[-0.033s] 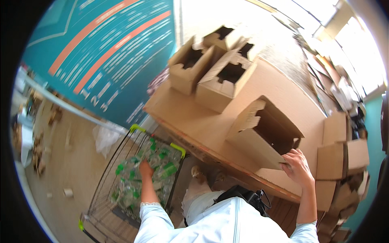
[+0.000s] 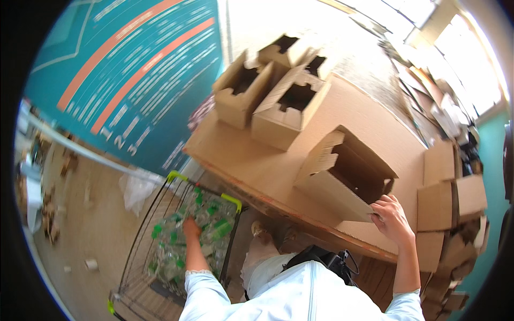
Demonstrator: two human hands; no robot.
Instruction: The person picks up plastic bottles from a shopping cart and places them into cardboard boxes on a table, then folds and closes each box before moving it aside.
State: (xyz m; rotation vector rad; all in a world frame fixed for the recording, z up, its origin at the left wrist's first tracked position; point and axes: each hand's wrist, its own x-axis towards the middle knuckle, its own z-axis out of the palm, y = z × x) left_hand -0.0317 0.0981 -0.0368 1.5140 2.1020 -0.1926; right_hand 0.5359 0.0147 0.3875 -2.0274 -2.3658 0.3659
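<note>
My right hand (image 2: 392, 215) pinches the near right corner of an open cardboard box (image 2: 334, 192) standing on the cardboard-covered table (image 2: 257, 176). Its flaps are up, and the part of the inside that shows looks bare. On the left, my left hand (image 2: 191, 229) reaches down into a wire shopping cart (image 2: 140, 235) with bright green corners. Clear plastic bottles (image 2: 217, 227) with green caps and labels fill the cart. My left fingers are down among them, and I cannot see whether they hold one.
Several open cardboard boxes (image 2: 286, 115) stand together at the table's far left. A large teal printed board (image 2: 144, 80) rises behind the cart. Stacked cartons (image 2: 450, 203) line the right side. A clear plastic bag (image 2: 136, 192) lies on the floor by the cart.
The view has shifted slightly, so the table, boxes and board sit a little further left. My right hand stays on the box corner and my left hand stays among the bottles.
</note>
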